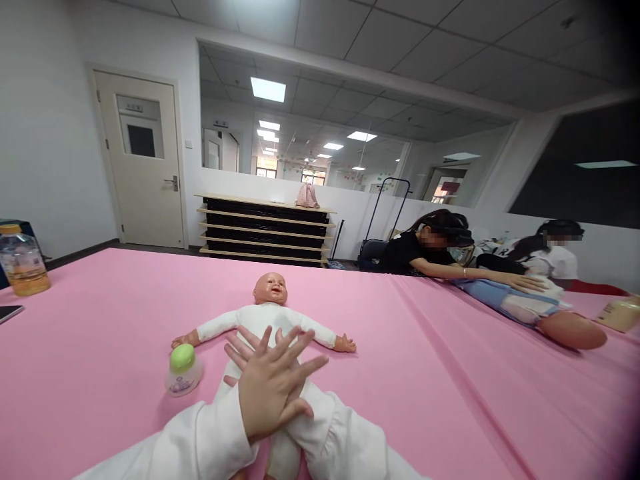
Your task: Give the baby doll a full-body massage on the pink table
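Observation:
A baby doll (257,319) in a white long-sleeved suit lies face up, head away from me, arms stretched sideways. My left hand (274,388) is over the doll's body with its fingers spread, holding nothing. Beneath it my right hand (241,348) crosses the other way, fingers also spread; most of it is hidden under the left hand. Whether the lower hand presses on the suit I cannot tell. Close to the doll's hand at the left stands a small jar (183,379) with a green lid.
Pink cloth (400,373) covers the table. A bottle (23,263) of amber liquid and a dark flat device (10,313) are at the left edge. At the right, a person (430,247) in a headset reaches over another doll (520,303), near a beige bottle (620,313). Another person (555,250) sits beyond.

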`<state>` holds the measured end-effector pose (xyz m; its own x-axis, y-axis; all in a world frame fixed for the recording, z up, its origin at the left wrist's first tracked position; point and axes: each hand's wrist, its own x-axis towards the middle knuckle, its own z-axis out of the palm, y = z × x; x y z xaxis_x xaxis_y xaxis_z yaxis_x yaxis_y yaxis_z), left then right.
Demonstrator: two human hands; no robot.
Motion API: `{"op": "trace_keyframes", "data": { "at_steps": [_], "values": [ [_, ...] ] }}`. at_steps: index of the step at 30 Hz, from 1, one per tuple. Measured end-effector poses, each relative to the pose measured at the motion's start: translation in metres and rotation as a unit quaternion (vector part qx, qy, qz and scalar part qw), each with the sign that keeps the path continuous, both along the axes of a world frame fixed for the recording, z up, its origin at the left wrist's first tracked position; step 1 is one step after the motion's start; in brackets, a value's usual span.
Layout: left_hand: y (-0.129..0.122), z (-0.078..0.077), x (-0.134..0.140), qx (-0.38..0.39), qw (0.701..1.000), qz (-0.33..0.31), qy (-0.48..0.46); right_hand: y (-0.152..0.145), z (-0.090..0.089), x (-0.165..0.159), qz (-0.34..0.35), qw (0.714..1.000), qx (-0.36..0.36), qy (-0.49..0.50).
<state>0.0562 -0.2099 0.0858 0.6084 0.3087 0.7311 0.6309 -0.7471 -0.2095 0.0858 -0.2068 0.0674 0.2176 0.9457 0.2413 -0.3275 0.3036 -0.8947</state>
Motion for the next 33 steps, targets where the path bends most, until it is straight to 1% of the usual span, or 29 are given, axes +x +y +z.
{"op": "trace_keyframes", "data": {
  "at_steps": [1,2,3,4,5,6,8,9,10,11,12,13,14,15,16,18,20,21,22,23,25,28,29,30,31,33],
  "values": [
    [0.004,-0.001,-0.003,-0.002,1.0,0.014,-0.019,0.002,0.004,0.013,0.063,0.998,0.009,-0.01],
    [0.009,-0.002,-0.009,-0.01,0.998,0.034,-0.045,0.007,0.008,0.03,0.181,0.983,0.004,-0.041],
    [0.014,-0.006,-0.016,-0.02,0.996,0.048,-0.07,0.013,0.012,0.05,0.226,0.973,-0.003,-0.054],
    [0.019,-0.01,-0.024,-0.027,0.994,0.05,-0.088,0.021,0.016,0.07,0.246,0.967,-0.007,-0.062],
    [0.023,-0.015,-0.032,-0.029,0.995,0.029,-0.091,0.031,0.02,0.09,0.268,0.961,-0.007,-0.076],
    [0.027,-0.021,-0.039,-0.03,0.997,-0.017,-0.068,0.042,0.023,0.108,0.274,0.953,0.011,-0.13],
    [0.036,-0.03,-0.043,-0.06,0.99,-0.124,0.016,0.068,0.027,0.13,0.214,0.937,0.051,-0.272],
    [0.041,-0.033,-0.041,-0.084,0.981,-0.164,0.056,0.081,0.027,0.133,0.191,0.922,0.081,-0.329],
    [0.047,-0.035,-0.036,-0.109,0.971,-0.193,0.087,0.094,0.027,0.131,0.188,0.896,0.114,-0.386],
    [0.054,-0.037,-0.029,-0.128,0.963,-0.212,0.106,0.106,0.025,0.124,0.201,0.865,0.144,-0.437],
    [0.062,-0.038,-0.021,-0.137,0.957,-0.227,0.117,0.116,0.023,0.115,0.229,0.828,0.169,-0.483],
    [0.069,-0.038,-0.013,-0.14,0.953,-0.238,0.126,0.126,0.02,0.103,0.266,0.792,0.181,-0.519],
    [0.076,-0.039,-0.006,-0.14,0.95,-0.246,0.133,0.134,0.017,0.091,0.302,0.763,0.18,-0.543],
    [0.083,-0.04,0.0,-0.139,0.948,-0.249,0.14,0.141,0.014,0.08,0.331,0.742,0.17,-0.558],
    [0.088,-0.042,0.004,-0.141,0.948,-0.247,0.144,0.147,0.01,0.071,0.353,0.728,0.157,-0.566],
    [0.095,-0.047,0.008,-0.156,0.948,-0.239,0.141,0.157,0.003,0.059,0.373,0.71,0.148,-0.579],
    [0.097,-0.051,0.009,-0.181,0.948,-0.226,0.13,0.165,-0.006,0.056,0.375,0.696,0.175,-0.587],
    [0.097,-0.053,0.009,-0.195,0.949,-0.213,0.123,0.17,-0.01,0.057,0.372,0.694,0.193,-0.586],
    [0.097,-0.055,0.009,-0.212,0.951,-0.194,0.113,0.174,-0.015,0.059,0.363,0.699,0.21,-0.58],
    [0.096,-0.056,0.009,-0.228,0.953,-0.173,0.1,0.178,-0.019,0.062,0.349,0.71,0.221,-0.57],
    [0.096,-0.057,0.008,-0.262,0.955,-0.133,0.048,0.185,-0.028,0.069,0.31,0.749,0.224,-0.542],
    [0.097,-0.058,0.004,-0.298,0.948,-0.077,-0.077,0.189,-0.039,0.086,0.245,0.822,0.198,-0.473],
    [0.098,-0.06,0.002,-0.302,0.945,-0.059,-0.112,0.188,-0.042,0.093,0.228,0.842,0.19,-0.45],
    [0.098,-0.061,-0.001,-0.303,0.942,-0.041,-0.138,0.185,-0.045,0.1,0.212,0.856,0.186,-0.433],
    [0.098,-0.064,-0.005,-0.3,0.941,-0.025,-0.154,0.181,-0.049,0.107,0.199,0.863,0.186,-0.425],
    [0.096,-0.069,-0.013,-0.291,0.943,-0.001,-0.162,0.169,-0.055,0.12,0.171,0.862,0.196,-0.435]
  ]
}}
